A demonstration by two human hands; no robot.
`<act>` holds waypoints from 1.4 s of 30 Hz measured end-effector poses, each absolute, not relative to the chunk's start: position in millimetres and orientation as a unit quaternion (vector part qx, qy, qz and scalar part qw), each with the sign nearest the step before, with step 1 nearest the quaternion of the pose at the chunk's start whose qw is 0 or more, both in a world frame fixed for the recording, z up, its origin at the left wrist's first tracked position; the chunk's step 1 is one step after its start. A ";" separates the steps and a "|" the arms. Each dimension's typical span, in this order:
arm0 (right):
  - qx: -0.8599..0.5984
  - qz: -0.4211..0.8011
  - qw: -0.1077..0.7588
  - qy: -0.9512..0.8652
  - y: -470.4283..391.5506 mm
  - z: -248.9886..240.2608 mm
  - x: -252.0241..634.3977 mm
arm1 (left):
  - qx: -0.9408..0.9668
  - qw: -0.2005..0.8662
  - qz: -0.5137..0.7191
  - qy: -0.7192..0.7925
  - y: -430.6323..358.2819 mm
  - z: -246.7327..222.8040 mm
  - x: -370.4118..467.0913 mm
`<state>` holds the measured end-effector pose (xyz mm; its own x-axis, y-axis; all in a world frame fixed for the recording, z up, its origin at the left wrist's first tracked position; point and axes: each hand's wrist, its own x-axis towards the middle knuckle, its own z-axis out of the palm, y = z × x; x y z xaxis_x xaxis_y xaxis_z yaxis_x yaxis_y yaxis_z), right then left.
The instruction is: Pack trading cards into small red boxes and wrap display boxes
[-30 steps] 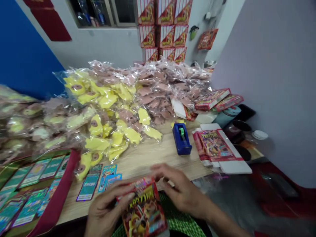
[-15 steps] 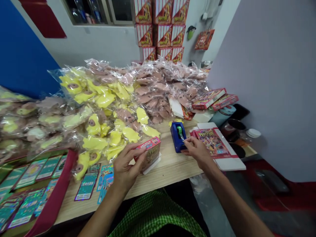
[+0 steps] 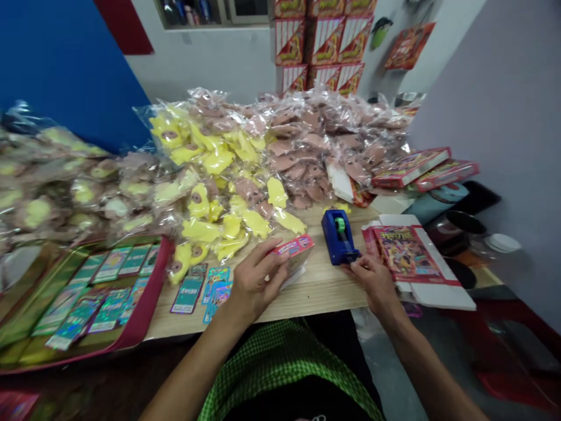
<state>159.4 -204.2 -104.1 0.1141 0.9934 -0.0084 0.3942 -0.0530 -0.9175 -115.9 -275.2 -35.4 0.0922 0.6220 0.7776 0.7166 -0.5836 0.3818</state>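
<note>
Red box (image 3: 294, 250) gripped by left hand (image 3: 256, 280); right hand (image 3: 372, 279) pinches at tape dispenser (image 3: 339, 237).

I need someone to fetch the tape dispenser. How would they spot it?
On the wooden table, look just in front of the heap of bagged toys, by the right hand. The tape dispenser is the only solid blue block, with a green roll on top.

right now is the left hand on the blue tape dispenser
No, the left hand holds a small red box, while the right hand is at the blue tape dispenser.
</note>
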 end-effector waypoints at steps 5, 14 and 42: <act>-0.624 0.290 0.404 -0.603 -220.6 -72.2 156.3 | -0.743 0.053 -0.497 -0.444 -274.9 -36.0 -115.6; -0.387 0.545 0.330 -0.667 -243.7 8.3 75.2 | -0.729 0.025 -0.503 -0.463 -280.8 -36.0 -111.7; -0.470 0.689 0.314 -0.454 -249.9 -8.4 54.9 | -0.772 -0.057 -0.422 -0.472 -266.1 -8.9 -108.2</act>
<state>54.9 -249.9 -8.4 -0.3614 0.8591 -0.3624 -0.0051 -0.3905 -0.9206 -108.2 -266.1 -8.9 0.1986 0.7769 0.5975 0.6806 -0.5480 0.4864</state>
